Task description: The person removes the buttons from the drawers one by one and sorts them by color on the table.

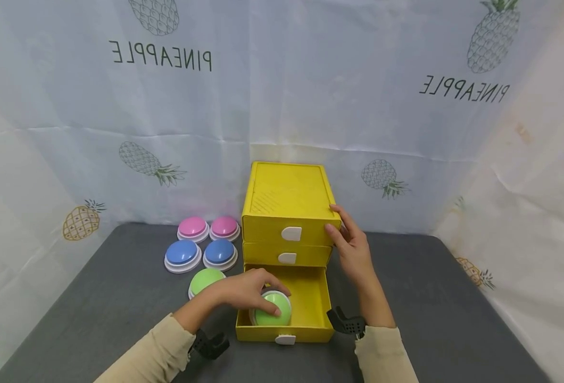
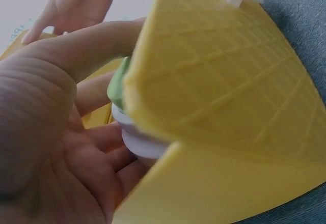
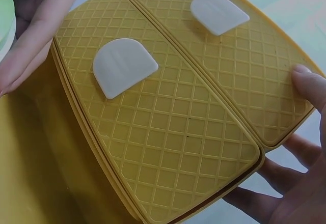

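Note:
In the head view, my left hand [image 1: 245, 289] reaches into the pulled-out bottom drawer [image 1: 313, 298] and grips a round push button [image 1: 273, 311] with a green dome and white base. The left wrist view shows the thumb and fingers curled round it, partly hidden by the drawer's wall. My right hand [image 1: 355, 255] holds the front right corner of the yellow drawer cabinet [image 1: 289, 191]. Its thumb presses the top drawer's front, while the other fingers lie along the side. The upper two drawers, with white tabs, are closed.
Left of the cabinet stand another green button [image 1: 205, 280], two blue buttons, one of them nearest the cabinet [image 1: 220, 251], and two pink buttons, the left one [image 1: 192, 226] farther out. A pineapple-print curtain [image 1: 310, 80] hangs behind the dark tabletop [image 1: 133, 298].

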A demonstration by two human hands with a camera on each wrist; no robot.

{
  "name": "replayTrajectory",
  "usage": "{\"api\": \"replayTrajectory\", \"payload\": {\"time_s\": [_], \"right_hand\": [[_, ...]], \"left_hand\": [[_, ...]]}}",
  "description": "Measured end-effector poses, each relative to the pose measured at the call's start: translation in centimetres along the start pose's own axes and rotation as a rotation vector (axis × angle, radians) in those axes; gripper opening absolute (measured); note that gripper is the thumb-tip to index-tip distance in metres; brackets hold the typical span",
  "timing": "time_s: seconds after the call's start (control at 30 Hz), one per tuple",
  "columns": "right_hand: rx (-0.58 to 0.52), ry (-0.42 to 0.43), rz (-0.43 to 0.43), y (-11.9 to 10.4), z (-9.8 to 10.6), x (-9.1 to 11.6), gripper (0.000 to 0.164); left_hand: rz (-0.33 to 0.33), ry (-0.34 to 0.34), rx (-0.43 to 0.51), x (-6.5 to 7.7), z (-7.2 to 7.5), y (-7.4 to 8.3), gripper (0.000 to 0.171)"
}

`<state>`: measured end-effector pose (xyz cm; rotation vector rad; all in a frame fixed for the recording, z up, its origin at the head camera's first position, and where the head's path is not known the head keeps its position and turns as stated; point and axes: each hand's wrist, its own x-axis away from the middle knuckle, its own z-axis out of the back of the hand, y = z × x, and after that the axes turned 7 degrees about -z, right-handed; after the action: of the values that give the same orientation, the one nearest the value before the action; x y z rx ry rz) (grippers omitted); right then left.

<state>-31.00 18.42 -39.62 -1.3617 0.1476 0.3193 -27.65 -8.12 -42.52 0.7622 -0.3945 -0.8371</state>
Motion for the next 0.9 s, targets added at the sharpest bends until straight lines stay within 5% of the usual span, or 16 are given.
{"api": "replayTrajectory", "payload": {"time_s": [0.67,0.8,0.9], "right_hand": [[0.017,0.011,-0.004,0.2,-0.1,-0.1,0.052],[0.014,0.012,-0.006,0.0,-0.1,-0.1,0.052],[0.014,0.01,-0.001,-0.1,0.0,0.0,0.052]], "left_hand": [[-0.013,0.195,-0.01,1.2,-1.1,0.2,0.04],[-0.046,0.313,0.031,2.2,-1.1,0.5,0.041],[-0.033,0.47,0.062,3.3,-0.9,0.8,0.041]]}}
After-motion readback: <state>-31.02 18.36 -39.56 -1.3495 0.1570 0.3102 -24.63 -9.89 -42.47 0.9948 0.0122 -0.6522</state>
